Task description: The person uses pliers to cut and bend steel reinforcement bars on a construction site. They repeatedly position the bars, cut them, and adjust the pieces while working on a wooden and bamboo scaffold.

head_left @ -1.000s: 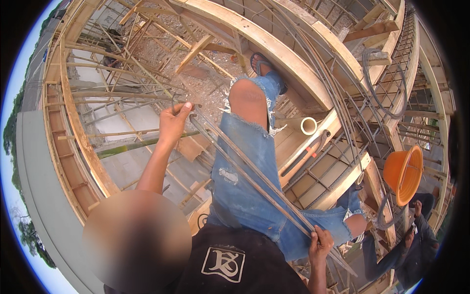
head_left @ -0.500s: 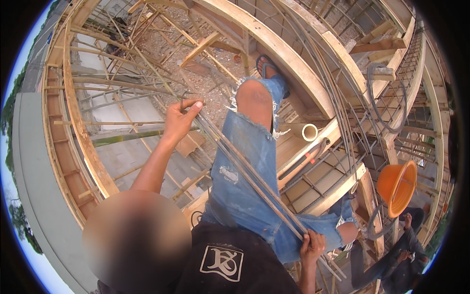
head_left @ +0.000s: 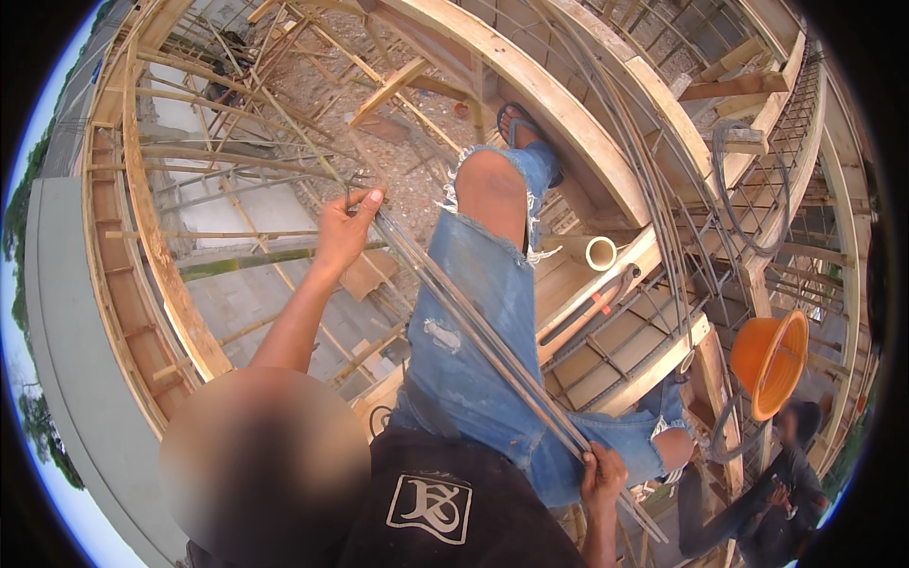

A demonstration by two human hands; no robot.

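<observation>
A few thin steel reinforcing bars point(head_left: 481, 339), bundled together, slant across my jeans from upper left to lower right. Their upper end, with bent hooks, is at my left hand point(head_left: 345, 229), whose fingers are closed round it with the thumb pointing up. Lower down, my right hand point(head_left: 603, 472) is wrapped about the same bars near their other end, which sticks out past it. My palms and part of the fingers are hidden.
Curved timber formwork point(head_left: 568, 142) rises ahead, with long steel rods point(head_left: 653, 199) along it. A pale pipe point(head_left: 600, 253) lies beside my knee. An orange bucket point(head_left: 767, 364) is at right, a co-worker point(head_left: 781, 492) below it. Bamboo poles point(head_left: 237, 161) cross the rubble ground at left.
My left hand has shifted slightly to the left, its thumb a little higher. The right hand keeps its place on the bars. The co-worker's raised hand has moved.
</observation>
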